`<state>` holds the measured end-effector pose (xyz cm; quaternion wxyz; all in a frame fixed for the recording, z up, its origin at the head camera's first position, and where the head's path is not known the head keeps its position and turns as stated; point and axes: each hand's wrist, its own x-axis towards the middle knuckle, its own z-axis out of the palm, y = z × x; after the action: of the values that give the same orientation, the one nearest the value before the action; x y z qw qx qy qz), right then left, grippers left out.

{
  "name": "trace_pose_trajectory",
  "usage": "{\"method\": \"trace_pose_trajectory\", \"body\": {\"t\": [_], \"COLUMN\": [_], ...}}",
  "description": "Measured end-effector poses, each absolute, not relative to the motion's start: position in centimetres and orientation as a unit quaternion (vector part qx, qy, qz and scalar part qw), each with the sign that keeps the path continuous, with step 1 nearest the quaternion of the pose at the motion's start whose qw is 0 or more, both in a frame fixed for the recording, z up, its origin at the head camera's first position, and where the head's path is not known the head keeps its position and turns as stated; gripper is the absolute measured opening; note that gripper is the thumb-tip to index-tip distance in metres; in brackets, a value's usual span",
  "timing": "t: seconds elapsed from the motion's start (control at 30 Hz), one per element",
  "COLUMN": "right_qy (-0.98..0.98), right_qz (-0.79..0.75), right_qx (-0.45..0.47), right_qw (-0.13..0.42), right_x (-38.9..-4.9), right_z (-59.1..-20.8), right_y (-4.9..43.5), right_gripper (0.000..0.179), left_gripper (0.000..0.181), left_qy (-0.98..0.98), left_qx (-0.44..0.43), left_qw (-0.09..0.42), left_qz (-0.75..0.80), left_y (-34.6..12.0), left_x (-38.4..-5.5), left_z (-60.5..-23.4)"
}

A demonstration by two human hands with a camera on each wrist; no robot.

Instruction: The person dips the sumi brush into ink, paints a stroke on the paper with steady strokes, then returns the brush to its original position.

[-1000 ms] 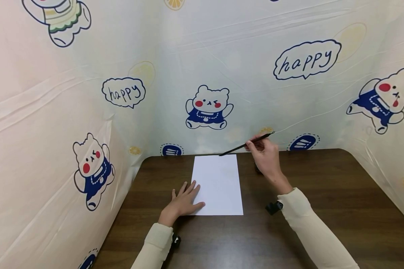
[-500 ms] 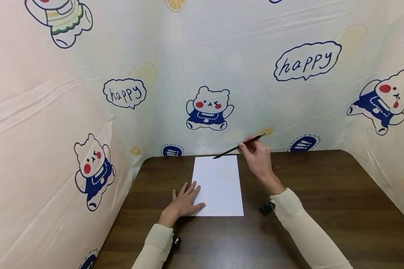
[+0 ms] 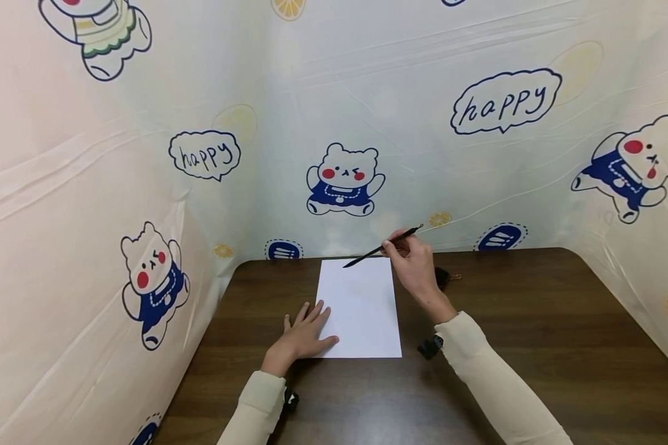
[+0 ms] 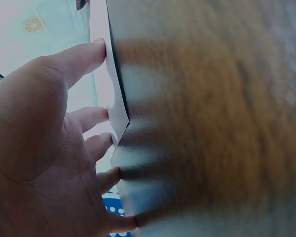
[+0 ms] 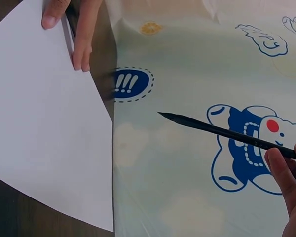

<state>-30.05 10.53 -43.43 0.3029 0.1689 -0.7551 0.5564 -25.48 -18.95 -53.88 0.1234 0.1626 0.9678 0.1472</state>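
A white sheet of paper (image 3: 362, 312) lies upright on the dark wooden table. On its lower left edge rests my left hand (image 3: 302, 340), fingers spread, with some fingertips beyond the paper; the left wrist view shows these fingers (image 4: 89, 116) nearly straight. My right hand (image 3: 414, 267) pinches a slim black calligraphy brush (image 5: 227, 132) between thumb and fingers, past the paper's upper right side. The brush slants down to the left, its pointed dark tip over the upper part of the sheet. In the right wrist view the tip stands apart from the paper. No marks show on the sheet.
A small black object (image 3: 441, 276) with a reddish-brown end lies on the table, partly hidden behind my right wrist. The wooden table (image 3: 534, 321) ends at a pale cloth backdrop (image 3: 423, 154) printed with bears and lettering, which also hangs on both sides.
My right hand has moved left and slightly nearer, carrying the brush; its tip shifts from the paper's far edge to over its upper left. My left hand and the paper stay put.
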Motion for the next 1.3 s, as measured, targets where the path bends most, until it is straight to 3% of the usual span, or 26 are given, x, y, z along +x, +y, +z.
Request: {"method": "trace_pose_trajectory", "body": {"t": [1.3], "right_qy": [-0.789], "right_qz": [0.531], "right_qx": [0.165], "right_qw": [0.260], "right_x": [-30.7], "right_z": [-46.7], "right_y": [6.3], "right_gripper": [0.009], "left_gripper": [0.085], "left_qy": [0.971], "left_qx": [0.154], "left_qw": [0.123], "left_qz": [0.138], "left_y": [-18.8], "left_x": [-25.5], "left_z": [-54.0]}}
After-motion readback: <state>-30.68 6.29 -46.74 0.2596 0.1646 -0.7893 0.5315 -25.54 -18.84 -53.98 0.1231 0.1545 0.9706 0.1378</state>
